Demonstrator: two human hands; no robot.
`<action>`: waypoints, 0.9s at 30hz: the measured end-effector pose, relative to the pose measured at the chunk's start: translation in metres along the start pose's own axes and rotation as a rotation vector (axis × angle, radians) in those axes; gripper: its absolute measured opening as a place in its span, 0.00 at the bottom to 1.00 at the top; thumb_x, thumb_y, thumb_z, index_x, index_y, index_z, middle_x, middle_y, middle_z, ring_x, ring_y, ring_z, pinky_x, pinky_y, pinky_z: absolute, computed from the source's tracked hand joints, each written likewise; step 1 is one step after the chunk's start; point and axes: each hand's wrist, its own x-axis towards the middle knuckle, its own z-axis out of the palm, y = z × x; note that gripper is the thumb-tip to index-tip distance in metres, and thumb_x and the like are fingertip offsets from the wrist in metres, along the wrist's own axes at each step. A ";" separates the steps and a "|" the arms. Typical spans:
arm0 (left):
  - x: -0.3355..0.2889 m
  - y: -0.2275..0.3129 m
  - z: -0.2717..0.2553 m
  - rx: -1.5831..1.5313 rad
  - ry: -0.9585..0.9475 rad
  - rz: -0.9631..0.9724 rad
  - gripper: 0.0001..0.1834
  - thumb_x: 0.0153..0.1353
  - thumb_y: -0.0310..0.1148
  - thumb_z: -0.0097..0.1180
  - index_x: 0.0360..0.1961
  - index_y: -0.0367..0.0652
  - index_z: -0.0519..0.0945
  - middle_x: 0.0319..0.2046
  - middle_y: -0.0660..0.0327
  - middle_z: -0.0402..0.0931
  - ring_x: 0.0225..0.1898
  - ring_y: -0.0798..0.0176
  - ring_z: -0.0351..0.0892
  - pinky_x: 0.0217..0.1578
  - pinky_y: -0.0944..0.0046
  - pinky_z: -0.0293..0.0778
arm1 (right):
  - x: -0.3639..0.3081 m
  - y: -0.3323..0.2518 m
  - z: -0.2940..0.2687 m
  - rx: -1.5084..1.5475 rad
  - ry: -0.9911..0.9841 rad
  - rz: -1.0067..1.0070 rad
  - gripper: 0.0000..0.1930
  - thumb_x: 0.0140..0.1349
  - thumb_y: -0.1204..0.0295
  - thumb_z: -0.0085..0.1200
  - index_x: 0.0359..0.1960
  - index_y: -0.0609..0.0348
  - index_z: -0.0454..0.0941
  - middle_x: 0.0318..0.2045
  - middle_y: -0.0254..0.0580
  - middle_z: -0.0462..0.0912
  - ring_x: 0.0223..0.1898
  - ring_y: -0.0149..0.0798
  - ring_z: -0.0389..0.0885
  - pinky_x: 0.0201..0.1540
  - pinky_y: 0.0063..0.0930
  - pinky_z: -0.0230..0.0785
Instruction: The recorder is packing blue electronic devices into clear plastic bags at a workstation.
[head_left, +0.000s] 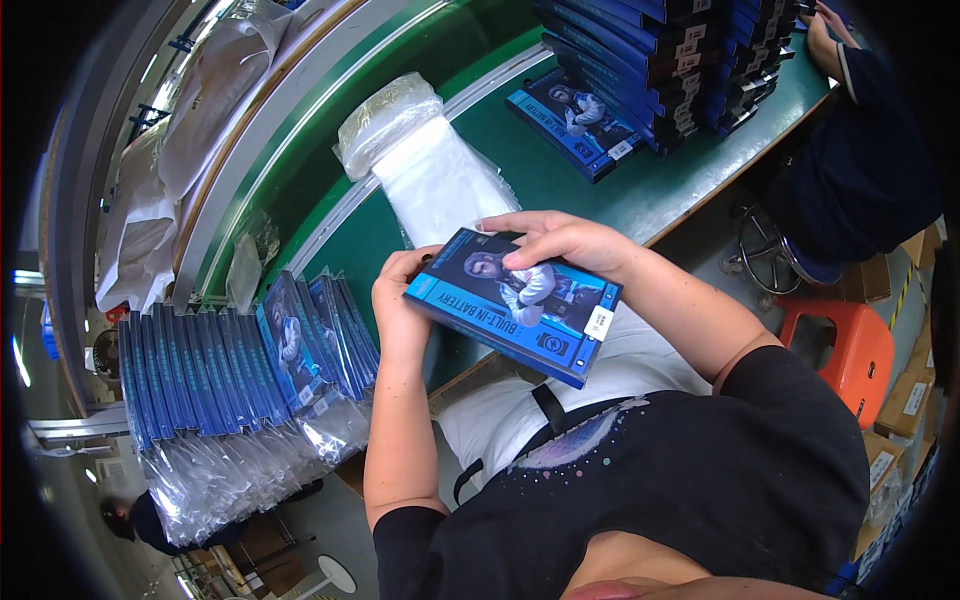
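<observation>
A flat blue product box (470,305), printed with a picture of a person, is held tilted in front of my body. My left hand (400,285) grips its left end, fingers curled at the edge. My right hand (560,240) holds it from the far side, its thumb lying on the printed face and some of its fingers hidden behind. Just beyond the box lies a stack of clear plastic bags (435,180), with a rolled or folded bundle at its far end. To the left, several similar blue boxes in clear bags (205,380) stand in a row.
On the green table (670,195), tall stacks of blue boxes (640,70) rise at the far right, with one box (578,120) lying face up beside them. A co-worker's dark sleeve (880,130) is at the right. An orange stool (840,350) and cartons (905,400) stand on the floor.
</observation>
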 end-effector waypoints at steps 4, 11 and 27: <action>-0.005 0.014 -0.004 -0.194 0.033 -0.265 0.07 0.60 0.21 0.56 0.38 0.31 0.83 0.31 0.61 0.81 0.33 0.70 0.79 0.38 0.73 0.74 | -0.007 -0.003 -0.012 -0.024 -0.062 0.028 0.33 0.54 0.78 0.56 0.63 0.75 0.60 0.51 0.54 0.76 0.48 0.33 0.79 0.52 0.25 0.71; -0.013 0.021 -0.009 0.132 -0.006 -0.083 0.10 0.57 0.18 0.55 0.39 0.34 0.83 0.29 0.60 0.80 0.30 0.71 0.78 0.35 0.71 0.73 | -0.010 0.018 0.002 -0.238 0.227 -0.221 0.33 0.58 0.79 0.53 0.66 0.72 0.55 0.55 0.54 0.72 0.54 0.37 0.73 0.58 0.29 0.65; -0.045 0.015 0.026 -0.738 0.155 -0.252 0.25 0.67 0.40 0.50 0.55 0.29 0.69 0.46 0.52 0.78 0.45 0.57 0.79 0.48 0.59 0.76 | -0.025 0.026 0.022 -0.146 0.266 -0.241 0.09 0.56 0.77 0.63 0.28 0.60 0.72 0.26 0.36 0.81 0.28 0.24 0.79 0.32 0.18 0.72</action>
